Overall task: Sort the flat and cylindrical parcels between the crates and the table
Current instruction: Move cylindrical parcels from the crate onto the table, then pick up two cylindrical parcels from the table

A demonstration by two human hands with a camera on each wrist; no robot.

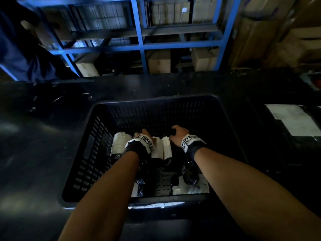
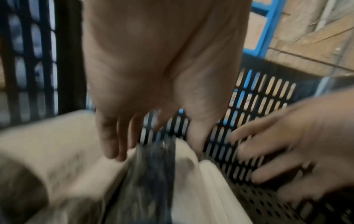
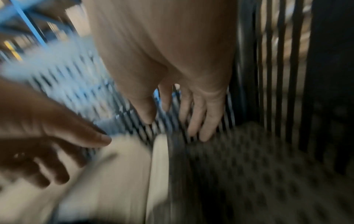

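Observation:
Both my hands reach down into a black slotted crate (image 1: pixel 156 100) on the dark table (image 1: pixel 43 136). Several cylindrical parcels in white and black wrap lie side by side on its floor, one at the left (image 1: pixel 119 143) and one in the middle (image 1: pixel 166 148). My left hand (image 1: pixel 141 133) hangs over the middle ones; its straight fingers (image 2: pixel 114 144) reach a black-and-white parcel (image 2: pixel 153 174) without gripping it. My right hand (image 1: pixel 175 132) is beside it, its fingers (image 3: pixel 201 121) straight above the crate floor, next to a white parcel (image 3: pixel 124 166). A flat shiny parcel (image 1: pixel 191 189) lies at the crate's near side.
A white flat sheet or parcel (image 1: pixel 295 119) lies on the table to the right of the crate. Someone in dark blue clothing (image 1: pixel 20 49) stands at the far left. Blue racking (image 1: pixel 139 44) with cardboard boxes rises behind the table.

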